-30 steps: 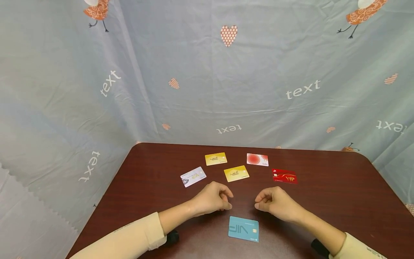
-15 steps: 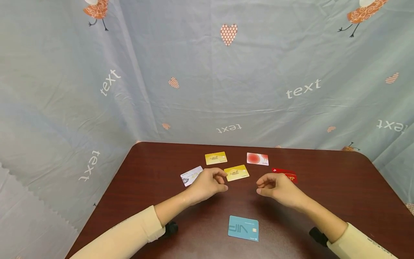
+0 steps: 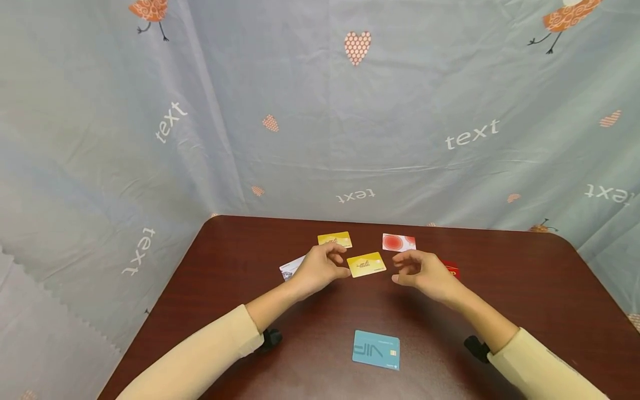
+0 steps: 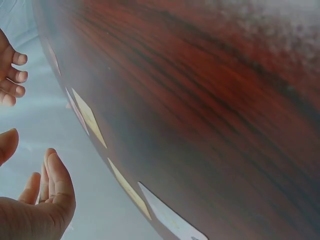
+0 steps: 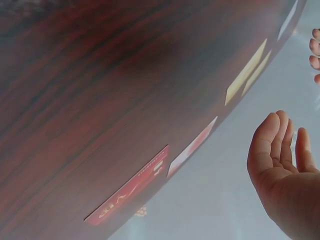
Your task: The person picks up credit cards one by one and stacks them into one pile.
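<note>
Mid-left of the frame, a white card (image 3: 290,269) lies partly behind the relaxed, released left hand (image 3: 319,270); above, a yellow card (image 3: 341,238) nears the worktop's (image 3: 235,244) far edge. A second yellow card (image 3: 367,264) lies centrally between the hands, a broad stretch of wood separating it from the blue VIP card (image 3: 376,350), lower centre. Rightward come a red-and-white card (image 3: 398,242) near the edge, the likewise loose right hand (image 3: 429,274) and a partly hidden red VIP card (image 3: 453,270).
</note>
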### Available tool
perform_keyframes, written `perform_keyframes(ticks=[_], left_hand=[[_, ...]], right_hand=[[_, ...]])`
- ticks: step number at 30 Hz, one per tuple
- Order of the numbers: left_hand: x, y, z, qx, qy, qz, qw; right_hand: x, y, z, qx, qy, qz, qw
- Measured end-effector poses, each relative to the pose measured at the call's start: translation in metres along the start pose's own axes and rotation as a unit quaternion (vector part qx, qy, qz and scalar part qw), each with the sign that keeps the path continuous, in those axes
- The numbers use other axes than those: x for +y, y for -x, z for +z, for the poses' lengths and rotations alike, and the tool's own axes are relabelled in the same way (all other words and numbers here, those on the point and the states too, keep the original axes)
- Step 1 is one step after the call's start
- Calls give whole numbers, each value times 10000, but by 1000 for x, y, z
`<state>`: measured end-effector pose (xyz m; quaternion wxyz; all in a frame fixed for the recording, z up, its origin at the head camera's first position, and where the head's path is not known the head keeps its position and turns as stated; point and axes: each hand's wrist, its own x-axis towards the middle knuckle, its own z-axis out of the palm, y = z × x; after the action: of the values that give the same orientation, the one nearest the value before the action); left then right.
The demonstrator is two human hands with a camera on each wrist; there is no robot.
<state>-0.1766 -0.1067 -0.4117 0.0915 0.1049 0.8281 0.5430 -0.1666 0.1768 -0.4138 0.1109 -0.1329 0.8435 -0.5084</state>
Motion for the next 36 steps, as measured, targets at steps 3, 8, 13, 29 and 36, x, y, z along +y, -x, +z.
perform_keyframes(ticks=[3, 8, 13, 29, 36], left_hand=[[-2, -4, 0, 69, -42, -48, 10000], [-2, -11, -2, 219, -107, -171, 9996], [-2, -16, -2, 286, -80, -234, 9993], [-11, -28, 13, 71, -307, -315, 9990], [-13, -33, 16, 13, -489, -424, 9979]], right_hand=[[3, -8, 0, 6, -64, 22, 10000], [7, -20, 1, -11, -113, 64, 9999], [8, -31, 1, -70, -159, 198, 9997], [15, -56, 5, -482, -300, 376, 9977], [22, -64, 4, -594, -91, 482, 9970]])
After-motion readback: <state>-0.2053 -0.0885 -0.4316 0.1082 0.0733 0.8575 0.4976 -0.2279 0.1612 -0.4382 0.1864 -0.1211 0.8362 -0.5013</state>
